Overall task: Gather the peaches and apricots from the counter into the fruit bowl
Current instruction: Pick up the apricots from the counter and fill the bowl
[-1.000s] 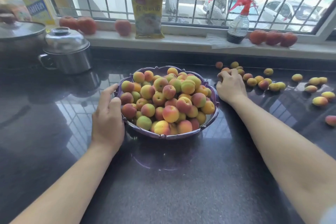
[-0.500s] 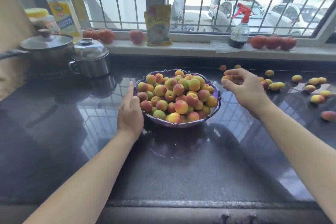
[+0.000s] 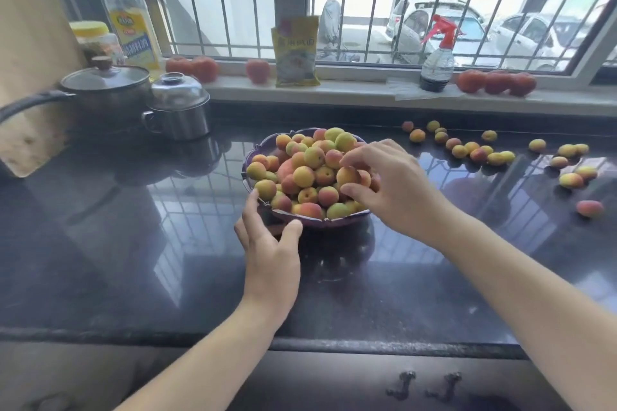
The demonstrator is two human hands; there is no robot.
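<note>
A purple fruit bowl [image 3: 263, 143] stands mid-counter, heaped with small peaches and apricots [image 3: 309, 173]. My left hand [image 3: 268, 245] rests against the bowl's near left rim, fingers spread around it. Over the right side of the heap, my right hand [image 3: 389, 187] has its fingers curled around an apricot [image 3: 347, 176], with a couple more partly hidden under the fingers. Several loose apricots [image 3: 474, 150] lie scattered on the black counter to the right, the farthest a pink one [image 3: 589, 208] near the right edge.
A lidded pot [image 3: 107, 93] and a steel lidded mug [image 3: 178, 108] stand at the back left. The sill holds an oil bottle [image 3: 132, 30], a yellow packet [image 3: 295, 52], a spray bottle [image 3: 437, 60] and tomatoes [image 3: 495, 82]. The counter's front edge [image 3: 334, 342] runs below my arms.
My right hand picked fruit from the counter beside the bowl and carried it left over the heap. My left hand slid toward the bowl's near rim. The camera pulled back.
</note>
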